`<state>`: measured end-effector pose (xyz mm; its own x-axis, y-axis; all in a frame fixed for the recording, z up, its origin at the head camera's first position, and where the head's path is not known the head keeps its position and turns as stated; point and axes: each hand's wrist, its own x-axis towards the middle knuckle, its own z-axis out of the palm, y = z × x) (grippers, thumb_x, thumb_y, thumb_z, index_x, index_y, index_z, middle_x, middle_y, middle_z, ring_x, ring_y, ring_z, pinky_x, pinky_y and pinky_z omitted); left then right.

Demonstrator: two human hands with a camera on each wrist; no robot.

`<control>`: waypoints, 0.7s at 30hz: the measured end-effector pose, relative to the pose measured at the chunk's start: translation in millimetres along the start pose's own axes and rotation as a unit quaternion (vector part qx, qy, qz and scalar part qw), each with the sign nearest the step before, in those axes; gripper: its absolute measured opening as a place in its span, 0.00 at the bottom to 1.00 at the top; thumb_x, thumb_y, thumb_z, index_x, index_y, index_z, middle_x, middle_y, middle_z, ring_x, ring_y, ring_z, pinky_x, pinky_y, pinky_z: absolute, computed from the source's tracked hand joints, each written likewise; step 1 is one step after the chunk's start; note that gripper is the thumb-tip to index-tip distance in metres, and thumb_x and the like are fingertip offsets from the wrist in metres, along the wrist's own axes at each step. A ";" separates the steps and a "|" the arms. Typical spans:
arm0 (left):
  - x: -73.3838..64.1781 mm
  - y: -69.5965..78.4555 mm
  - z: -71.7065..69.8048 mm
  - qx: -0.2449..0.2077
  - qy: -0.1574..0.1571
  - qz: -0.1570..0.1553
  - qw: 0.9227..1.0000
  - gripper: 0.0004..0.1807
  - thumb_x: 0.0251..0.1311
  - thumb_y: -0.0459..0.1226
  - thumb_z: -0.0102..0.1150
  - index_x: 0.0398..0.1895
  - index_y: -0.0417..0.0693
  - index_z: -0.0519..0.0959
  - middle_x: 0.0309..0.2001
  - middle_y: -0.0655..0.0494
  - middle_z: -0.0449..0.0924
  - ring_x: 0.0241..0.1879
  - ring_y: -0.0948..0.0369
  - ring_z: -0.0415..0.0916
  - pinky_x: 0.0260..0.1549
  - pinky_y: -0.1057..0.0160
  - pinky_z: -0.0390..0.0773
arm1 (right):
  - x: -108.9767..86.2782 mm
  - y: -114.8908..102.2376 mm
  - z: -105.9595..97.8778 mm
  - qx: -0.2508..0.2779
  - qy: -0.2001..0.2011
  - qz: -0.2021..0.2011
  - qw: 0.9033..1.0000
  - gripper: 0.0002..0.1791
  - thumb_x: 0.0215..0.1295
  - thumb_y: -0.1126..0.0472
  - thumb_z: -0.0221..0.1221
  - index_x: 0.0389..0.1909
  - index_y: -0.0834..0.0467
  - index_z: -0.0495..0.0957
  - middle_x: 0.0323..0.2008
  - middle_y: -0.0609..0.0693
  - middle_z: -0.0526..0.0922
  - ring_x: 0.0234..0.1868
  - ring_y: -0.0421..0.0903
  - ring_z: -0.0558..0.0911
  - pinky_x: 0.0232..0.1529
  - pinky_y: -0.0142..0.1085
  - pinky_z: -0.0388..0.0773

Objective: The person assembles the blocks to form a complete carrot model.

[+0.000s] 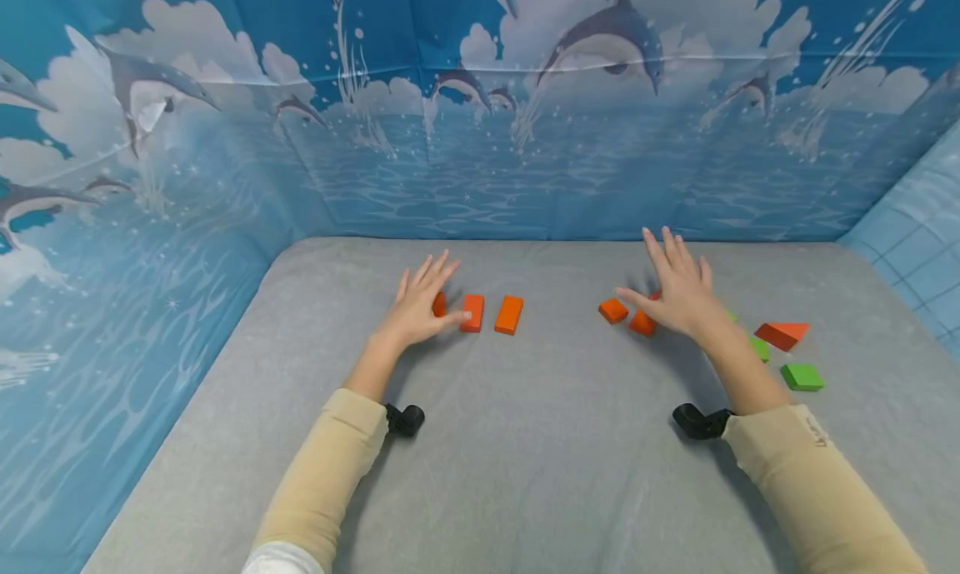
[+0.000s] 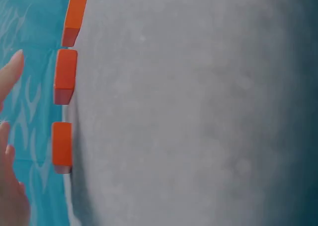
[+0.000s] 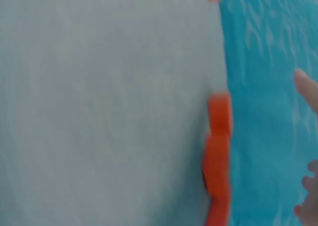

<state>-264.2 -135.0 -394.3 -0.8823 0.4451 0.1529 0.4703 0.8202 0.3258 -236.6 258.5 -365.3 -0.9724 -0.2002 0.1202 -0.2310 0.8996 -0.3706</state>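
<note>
My left hand (image 1: 422,309), fingers spread and holding nothing, hovers over the left group of blocks in the head view. Beside its thumb lie a red-orange rectangular block (image 1: 473,313) and an orange rectangular block (image 1: 508,315); another orange block (image 1: 439,305) is partly hidden behind the fingers. All three show in a row in the left wrist view, the middle one a red-orange block (image 2: 65,76). Over the right group is my right hand (image 1: 678,291), also spread and holding nothing. Near its thumb lie a small orange block (image 1: 612,310) and a red-orange block (image 1: 642,322), partly covered.
Right of my right forearm lie a red triangular block (image 1: 783,334), a green block (image 1: 802,377) and another green block (image 1: 761,349) partly behind the arm. The grey table surface (image 1: 540,441) ends at a blue dolphin-print curtain (image 1: 480,174) behind and at the sides.
</note>
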 end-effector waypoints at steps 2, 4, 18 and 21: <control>0.7 -3.0 1.9 -0.043 -0.002 0.024 0.999 0.47 0.52 0.59 0.57 0.72 0.57 0.49 0.72 0.56 0.40 0.71 0.53 0.36 0.63 0.42 0.34 | 4.6 -10.3 10.0 0.046 0.020 -0.019 0.999 0.53 0.57 0.37 0.54 0.72 0.48 0.30 0.71 0.57 0.30 0.70 0.61 0.36 0.58 0.66 0.32; 1.0 -6.0 4.6 -0.070 -0.007 0.035 0.997 0.46 0.50 0.57 0.61 0.71 0.56 0.53 0.72 0.55 0.46 0.70 0.52 0.39 0.63 0.42 0.35 | 9.5 -22.5 21.7 0.098 0.035 -0.038 0.994 0.53 0.57 0.41 0.58 0.72 0.48 0.33 0.72 0.57 0.36 0.70 0.60 0.40 0.59 0.65 0.38; 5.7 -13.8 23.8 -0.097 -0.009 0.072 0.993 0.37 0.46 0.50 0.68 0.62 0.54 0.69 0.62 0.54 0.67 0.65 0.52 0.54 0.63 0.45 0.43 | 25.1 -92.1 96.7 0.258 -0.025 -0.118 0.959 0.45 0.54 0.53 0.65 0.69 0.59 0.52 0.67 0.58 0.56 0.66 0.55 0.57 0.63 0.52 0.54; 5.7 -14.8 25.7 -0.098 -0.012 0.073 0.992 0.35 0.47 0.49 0.68 0.61 0.54 0.70 0.61 0.53 0.68 0.64 0.52 0.56 0.63 0.45 0.43 | 25.5 -97.0 106.5 0.238 -0.022 -0.126 0.963 0.43 0.52 0.53 0.66 0.66 0.60 0.58 0.64 0.58 0.62 0.64 0.54 0.61 0.62 0.50 0.57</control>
<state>-275.7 -135.3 -422.3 -0.8029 0.5648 0.1905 0.5786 0.6618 0.4766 -242.6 124.8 -424.4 -0.8815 -0.4148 0.2257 -0.4388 0.5427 -0.7162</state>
